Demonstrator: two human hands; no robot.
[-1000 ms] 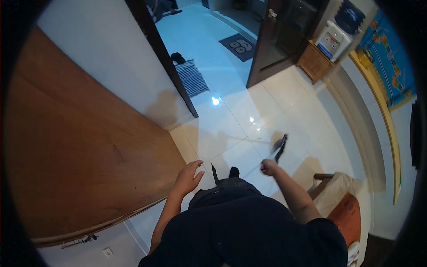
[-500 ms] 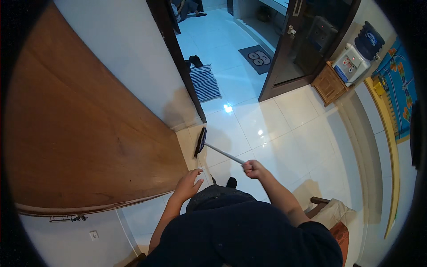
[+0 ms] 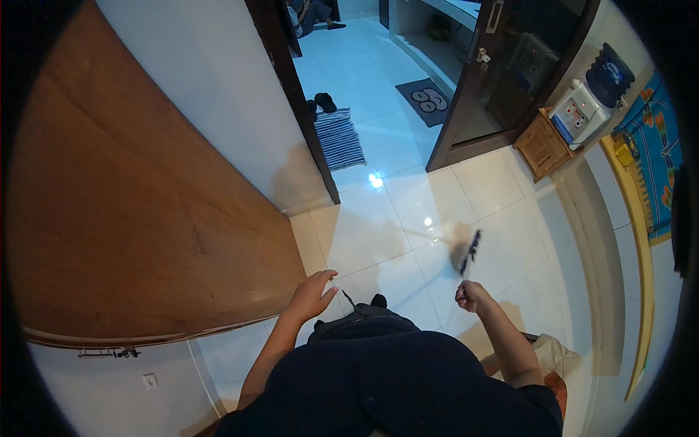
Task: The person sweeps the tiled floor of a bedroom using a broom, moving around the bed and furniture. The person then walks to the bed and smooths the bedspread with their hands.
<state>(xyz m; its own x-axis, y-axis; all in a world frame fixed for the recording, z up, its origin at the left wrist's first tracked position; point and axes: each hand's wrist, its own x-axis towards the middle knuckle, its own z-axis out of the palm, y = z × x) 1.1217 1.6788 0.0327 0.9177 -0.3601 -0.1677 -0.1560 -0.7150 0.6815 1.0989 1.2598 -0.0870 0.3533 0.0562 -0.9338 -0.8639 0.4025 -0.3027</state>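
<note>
My right hand is closed around the pale handle of a broom. The broom's dark head is blurred by motion and appears just beyond my fist, over the white tiles; whether it touches the floor I cannot tell. Most of the handle is hidden or foreshortened. My left hand hangs free beside the brown wooden panel, its fingers stretched and holding nothing.
An open dark door stands ahead, with a striped mat and a grey mat beyond. A water dispenser on a wooden cabinet is at right. Behind my right arm is cloth-draped furniture. Someone's legs show far off.
My right hand has swung to the right with the broom. The broom head has gone from beside the wooden panel and doorframe to the tiles at right. My left hand has barely moved.
</note>
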